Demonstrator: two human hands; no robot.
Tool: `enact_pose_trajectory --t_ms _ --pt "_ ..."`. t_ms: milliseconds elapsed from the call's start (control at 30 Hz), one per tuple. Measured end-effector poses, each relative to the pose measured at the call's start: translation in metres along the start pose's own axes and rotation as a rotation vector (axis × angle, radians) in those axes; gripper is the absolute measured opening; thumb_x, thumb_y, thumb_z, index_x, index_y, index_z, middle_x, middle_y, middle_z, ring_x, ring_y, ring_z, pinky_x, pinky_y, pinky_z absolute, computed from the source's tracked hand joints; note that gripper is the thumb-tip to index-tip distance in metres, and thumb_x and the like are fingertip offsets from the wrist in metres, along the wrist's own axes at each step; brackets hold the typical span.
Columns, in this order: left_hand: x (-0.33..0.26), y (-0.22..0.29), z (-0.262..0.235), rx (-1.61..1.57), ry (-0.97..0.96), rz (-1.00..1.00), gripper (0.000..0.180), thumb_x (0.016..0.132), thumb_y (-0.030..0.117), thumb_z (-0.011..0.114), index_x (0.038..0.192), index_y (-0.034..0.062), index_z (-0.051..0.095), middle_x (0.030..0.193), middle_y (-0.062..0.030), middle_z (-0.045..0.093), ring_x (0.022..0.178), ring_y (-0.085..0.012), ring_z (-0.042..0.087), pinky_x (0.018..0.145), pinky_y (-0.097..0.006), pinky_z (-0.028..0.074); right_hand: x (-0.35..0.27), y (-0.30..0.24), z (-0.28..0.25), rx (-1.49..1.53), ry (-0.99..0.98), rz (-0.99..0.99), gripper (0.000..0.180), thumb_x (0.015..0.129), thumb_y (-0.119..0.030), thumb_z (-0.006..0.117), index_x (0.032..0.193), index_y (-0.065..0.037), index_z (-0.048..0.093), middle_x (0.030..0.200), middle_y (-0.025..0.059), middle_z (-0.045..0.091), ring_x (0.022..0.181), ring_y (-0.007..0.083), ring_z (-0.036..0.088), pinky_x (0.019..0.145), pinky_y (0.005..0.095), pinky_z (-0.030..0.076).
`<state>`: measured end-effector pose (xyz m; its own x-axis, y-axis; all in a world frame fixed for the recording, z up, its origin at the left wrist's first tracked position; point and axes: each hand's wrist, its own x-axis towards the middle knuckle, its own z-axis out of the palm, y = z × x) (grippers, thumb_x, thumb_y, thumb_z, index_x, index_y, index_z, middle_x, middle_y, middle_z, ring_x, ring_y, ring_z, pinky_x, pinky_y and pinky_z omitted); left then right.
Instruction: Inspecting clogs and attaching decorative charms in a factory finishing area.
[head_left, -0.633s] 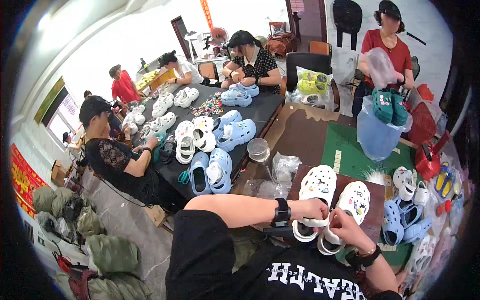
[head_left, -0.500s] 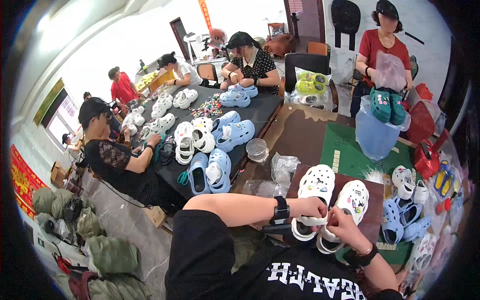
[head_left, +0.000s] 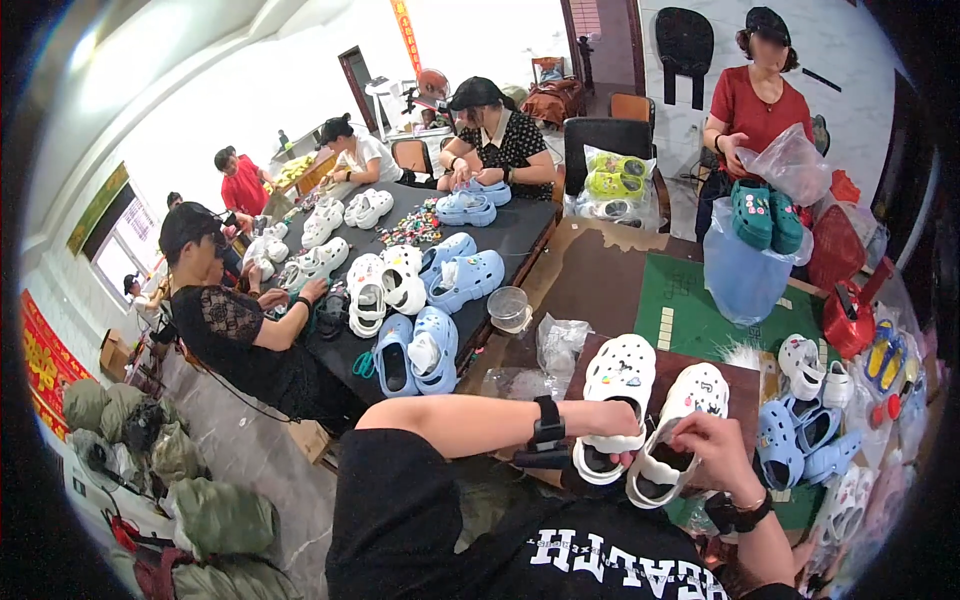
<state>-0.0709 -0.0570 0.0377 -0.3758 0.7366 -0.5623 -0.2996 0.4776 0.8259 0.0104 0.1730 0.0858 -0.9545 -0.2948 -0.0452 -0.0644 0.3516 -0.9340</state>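
Observation:
Two white clogs with small colourful charms lie side by side on a dark red-brown board (head_left: 748, 392) in front of me. My left hand (head_left: 612, 422) reaches into the opening of the left white clog (head_left: 620, 372), fingers curled at its heel strap and partly hidden. My right hand (head_left: 718, 452) has its fingertips pinched at the side rim of the right white clog (head_left: 697, 392). Whether a small charm is between those fingertips is too small to tell.
Right of the board lie several light-blue clogs (head_left: 782, 445). Crumpled clear plastic (head_left: 562, 342) and a round clear tub (head_left: 509, 308) lie to the left. A black table (head_left: 330, 375) holds more clogs and loose charms. Co-workers stand or sit around; one handles a plastic bag (head_left: 790, 165) above green clogs (head_left: 752, 214).
Both white clogs have shifted slightly left. My right hand has moved from the gap between the clogs to the right clog's opening. The co-worker at right has opened out the plastic bag.

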Motion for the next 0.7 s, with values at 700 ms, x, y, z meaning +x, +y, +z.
enact_pose_trajectory --t_ms 700 --pt "-0.032 -0.038 0.117 0.883 1.102 0.565 0.032 0.084 0.011 0.067 0.116 0.0048 0.064 0.098 -0.0072 0.061 0.097 -0.0253 0.057 0.083 -0.039 0.042 0.015 0.013 -0.024 -0.655 -0.212 -0.312 0.012 0.086 -0.017 0.060 0.094 -0.008 0.064 0.081 0.0129 0.067 0.074 0.0306 0.066 0.065 0.0416 0.050"
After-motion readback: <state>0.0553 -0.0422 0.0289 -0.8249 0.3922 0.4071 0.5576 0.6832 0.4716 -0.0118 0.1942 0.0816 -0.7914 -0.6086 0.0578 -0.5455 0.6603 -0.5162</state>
